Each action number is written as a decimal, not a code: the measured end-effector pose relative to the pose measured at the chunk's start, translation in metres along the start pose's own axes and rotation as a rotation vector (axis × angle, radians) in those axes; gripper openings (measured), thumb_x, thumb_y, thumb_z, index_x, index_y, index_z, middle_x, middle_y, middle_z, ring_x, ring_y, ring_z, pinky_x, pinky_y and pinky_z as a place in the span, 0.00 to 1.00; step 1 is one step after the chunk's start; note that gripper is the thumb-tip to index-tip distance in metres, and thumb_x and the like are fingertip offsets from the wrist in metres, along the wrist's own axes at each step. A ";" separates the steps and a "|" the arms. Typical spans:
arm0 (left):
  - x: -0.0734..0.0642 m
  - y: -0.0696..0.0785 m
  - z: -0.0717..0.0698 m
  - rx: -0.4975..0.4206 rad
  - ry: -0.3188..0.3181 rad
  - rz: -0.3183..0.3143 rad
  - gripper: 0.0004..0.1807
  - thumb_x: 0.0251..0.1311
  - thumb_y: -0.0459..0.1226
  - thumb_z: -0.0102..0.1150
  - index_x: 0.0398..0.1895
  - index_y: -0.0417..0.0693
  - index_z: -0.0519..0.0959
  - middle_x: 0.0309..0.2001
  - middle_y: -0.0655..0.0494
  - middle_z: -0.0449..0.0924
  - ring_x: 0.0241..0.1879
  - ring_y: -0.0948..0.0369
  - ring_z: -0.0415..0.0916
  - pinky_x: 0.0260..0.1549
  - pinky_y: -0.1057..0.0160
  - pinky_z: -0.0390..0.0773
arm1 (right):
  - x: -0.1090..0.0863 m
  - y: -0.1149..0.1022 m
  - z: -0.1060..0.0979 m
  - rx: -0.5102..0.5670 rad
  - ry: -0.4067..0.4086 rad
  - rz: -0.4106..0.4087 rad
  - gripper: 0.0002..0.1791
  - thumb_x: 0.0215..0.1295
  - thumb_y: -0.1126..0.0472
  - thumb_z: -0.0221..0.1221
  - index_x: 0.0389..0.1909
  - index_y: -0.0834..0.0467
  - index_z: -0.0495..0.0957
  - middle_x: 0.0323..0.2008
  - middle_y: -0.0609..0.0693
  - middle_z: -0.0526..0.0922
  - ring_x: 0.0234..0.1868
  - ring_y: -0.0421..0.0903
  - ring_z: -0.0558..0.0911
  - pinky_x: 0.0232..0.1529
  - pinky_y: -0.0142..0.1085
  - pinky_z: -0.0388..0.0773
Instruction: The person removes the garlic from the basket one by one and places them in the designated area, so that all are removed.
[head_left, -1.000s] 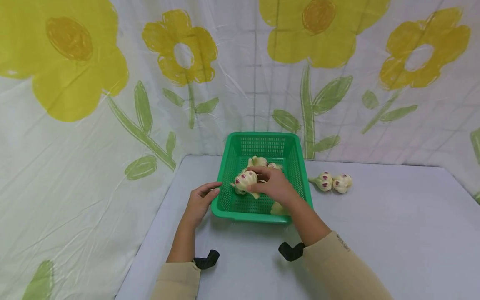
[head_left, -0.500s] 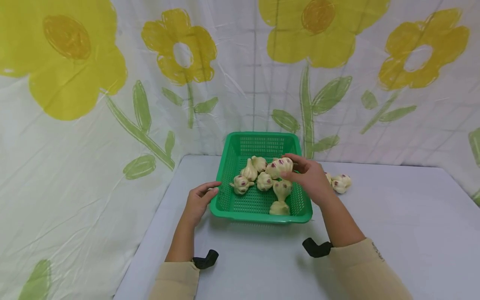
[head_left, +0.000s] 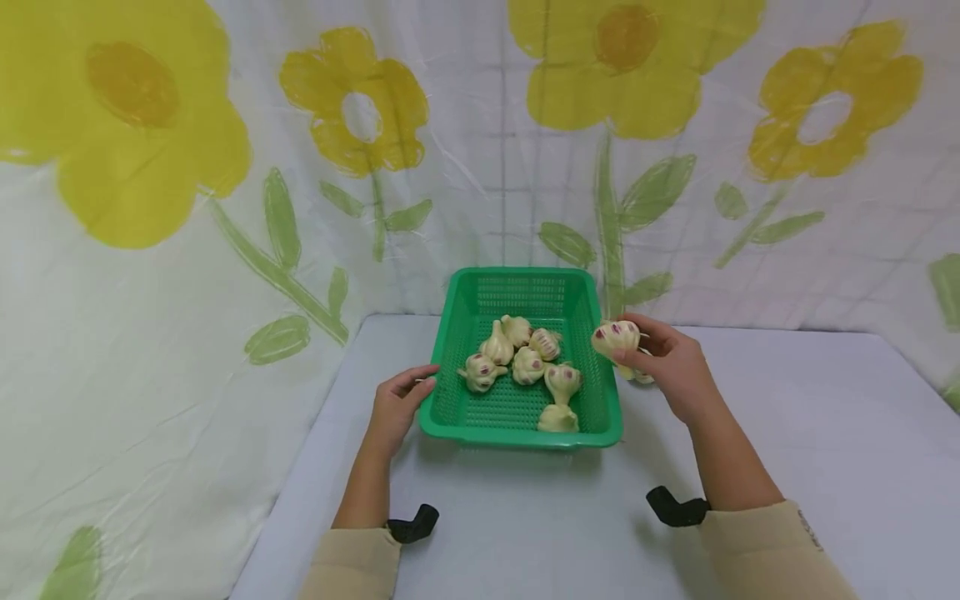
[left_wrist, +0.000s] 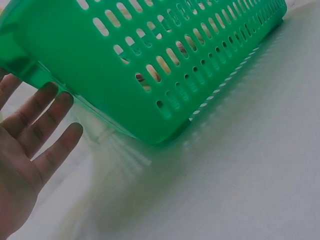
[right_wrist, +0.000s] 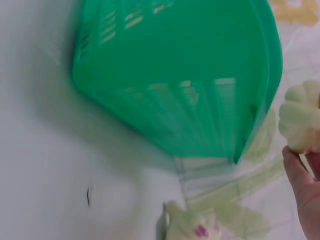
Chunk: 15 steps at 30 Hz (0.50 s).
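Observation:
A green slotted plastic basket stands on the table with several garlic bulbs lying in it. Just outside its right rim, my right hand holds another garlic bulb in the air between thumb and fingers. The right wrist view shows that held bulb at its right edge. My left hand touches the basket's left rim, its fingers extended in the left wrist view, where the basket wall fills the top. Below the held bulb, garlic on the table is mostly hidden by my right hand.
The white table runs back to a hanging cloth printed with yellow flowers, which also closes off the left side. Black wrist mounts stick out from both forearms.
My right hand has carried the garlic bulb from inside the basket rightwards, over the rim, to above the table. The bulbs left in the basket are uncovered. My left hand stays at the rim.

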<state>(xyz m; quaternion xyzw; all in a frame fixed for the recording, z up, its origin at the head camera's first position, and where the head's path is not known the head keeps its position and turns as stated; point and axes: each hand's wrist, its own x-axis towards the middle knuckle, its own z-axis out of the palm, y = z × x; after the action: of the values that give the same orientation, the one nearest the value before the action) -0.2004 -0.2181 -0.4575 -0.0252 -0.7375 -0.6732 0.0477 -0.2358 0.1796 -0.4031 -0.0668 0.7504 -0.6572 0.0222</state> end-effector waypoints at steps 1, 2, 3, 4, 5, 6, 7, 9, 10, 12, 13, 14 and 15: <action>0.000 -0.001 0.001 0.003 -0.005 0.005 0.17 0.67 0.36 0.60 0.55 0.36 0.80 0.49 0.64 0.82 0.45 0.67 0.78 0.46 0.68 0.78 | -0.002 0.002 -0.005 0.008 0.012 0.000 0.35 0.60 0.56 0.69 0.68 0.51 0.71 0.56 0.37 0.78 0.56 0.31 0.77 0.45 0.25 0.79; 0.000 -0.001 0.002 0.007 -0.009 0.009 0.17 0.66 0.36 0.60 0.55 0.36 0.80 0.49 0.63 0.82 0.44 0.67 0.78 0.46 0.68 0.78 | -0.003 0.003 -0.010 0.008 0.025 0.000 0.35 0.60 0.56 0.69 0.69 0.51 0.70 0.56 0.36 0.78 0.55 0.30 0.77 0.44 0.24 0.79; 0.000 -0.002 0.003 0.012 -0.012 0.012 0.17 0.66 0.36 0.60 0.55 0.36 0.80 0.49 0.63 0.82 0.45 0.67 0.78 0.47 0.68 0.78 | -0.005 0.004 -0.015 0.013 0.041 0.000 0.35 0.60 0.57 0.69 0.68 0.52 0.71 0.55 0.36 0.78 0.55 0.28 0.77 0.44 0.23 0.79; -0.001 -0.002 0.004 0.015 -0.012 0.014 0.17 0.66 0.36 0.60 0.55 0.36 0.80 0.50 0.63 0.82 0.44 0.67 0.78 0.46 0.68 0.78 | -0.006 0.005 -0.019 0.008 0.059 -0.001 0.35 0.60 0.57 0.69 0.68 0.51 0.71 0.55 0.35 0.78 0.54 0.27 0.77 0.44 0.23 0.79; -0.001 -0.002 0.004 0.016 -0.009 0.016 0.17 0.66 0.36 0.60 0.55 0.36 0.80 0.50 0.62 0.82 0.44 0.67 0.78 0.46 0.68 0.78 | -0.007 0.006 -0.024 0.006 0.076 0.000 0.35 0.59 0.56 0.69 0.68 0.51 0.71 0.55 0.34 0.78 0.53 0.26 0.77 0.44 0.22 0.78; -0.001 -0.002 0.005 0.016 -0.007 0.018 0.17 0.66 0.36 0.60 0.55 0.37 0.80 0.51 0.61 0.82 0.44 0.67 0.78 0.46 0.68 0.78 | -0.007 0.006 -0.028 0.011 0.093 0.000 0.35 0.59 0.57 0.70 0.68 0.51 0.70 0.55 0.33 0.78 0.53 0.26 0.77 0.44 0.21 0.78; -0.001 -0.002 0.005 0.016 -0.006 0.019 0.17 0.66 0.36 0.60 0.55 0.36 0.80 0.51 0.59 0.82 0.44 0.67 0.78 0.46 0.68 0.78 | -0.008 0.006 -0.033 0.013 0.111 -0.001 0.35 0.59 0.57 0.70 0.69 0.51 0.70 0.56 0.33 0.78 0.52 0.25 0.77 0.44 0.21 0.77; -0.001 -0.001 0.006 0.018 -0.006 0.021 0.17 0.66 0.36 0.60 0.55 0.36 0.80 0.52 0.56 0.82 0.44 0.67 0.78 0.46 0.68 0.78 | -0.009 0.007 -0.044 0.034 0.148 0.001 0.36 0.58 0.57 0.70 0.69 0.51 0.70 0.56 0.34 0.78 0.52 0.25 0.78 0.44 0.19 0.76; -0.002 -0.001 0.007 0.016 -0.008 0.020 0.18 0.66 0.36 0.60 0.55 0.36 0.80 0.53 0.54 0.82 0.44 0.67 0.78 0.46 0.68 0.78 | -0.009 0.008 -0.050 0.037 0.166 0.007 0.36 0.58 0.57 0.70 0.69 0.50 0.70 0.56 0.33 0.78 0.51 0.24 0.78 0.44 0.18 0.76; -0.002 0.000 0.008 0.018 -0.010 0.018 0.18 0.66 0.36 0.60 0.56 0.36 0.80 0.55 0.50 0.81 0.45 0.67 0.78 0.46 0.68 0.78 | -0.009 0.010 -0.063 0.062 0.201 0.018 0.37 0.58 0.58 0.70 0.69 0.50 0.69 0.55 0.34 0.78 0.51 0.24 0.77 0.44 0.17 0.74; -0.002 0.000 0.008 0.018 -0.010 0.019 0.18 0.66 0.36 0.60 0.55 0.36 0.80 0.55 0.49 0.81 0.45 0.67 0.78 0.46 0.68 0.78 | -0.009 0.012 -0.070 0.070 0.220 0.029 0.38 0.58 0.58 0.70 0.70 0.50 0.69 0.55 0.34 0.79 0.51 0.24 0.77 0.43 0.16 0.74; -0.002 0.000 0.008 0.019 -0.008 0.021 0.17 0.66 0.36 0.60 0.55 0.36 0.80 0.56 0.47 0.81 0.45 0.67 0.79 0.46 0.68 0.78 | -0.009 0.014 -0.077 0.086 0.238 0.036 0.38 0.58 0.58 0.70 0.70 0.49 0.69 0.55 0.34 0.79 0.51 0.24 0.77 0.43 0.16 0.73; -0.002 0.000 0.009 0.021 -0.006 0.021 0.17 0.66 0.36 0.60 0.55 0.36 0.80 0.56 0.46 0.80 0.45 0.67 0.79 0.46 0.68 0.78 | -0.009 0.016 -0.084 0.102 0.255 0.042 0.38 0.58 0.58 0.70 0.70 0.49 0.69 0.54 0.34 0.79 0.50 0.24 0.77 0.43 0.15 0.73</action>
<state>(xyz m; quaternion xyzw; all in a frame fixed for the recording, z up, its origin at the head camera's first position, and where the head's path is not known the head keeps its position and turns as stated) -0.1992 -0.2096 -0.4586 -0.0346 -0.7442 -0.6650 0.0528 -0.2382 0.2651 -0.4085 0.0343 0.7140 -0.6971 -0.0562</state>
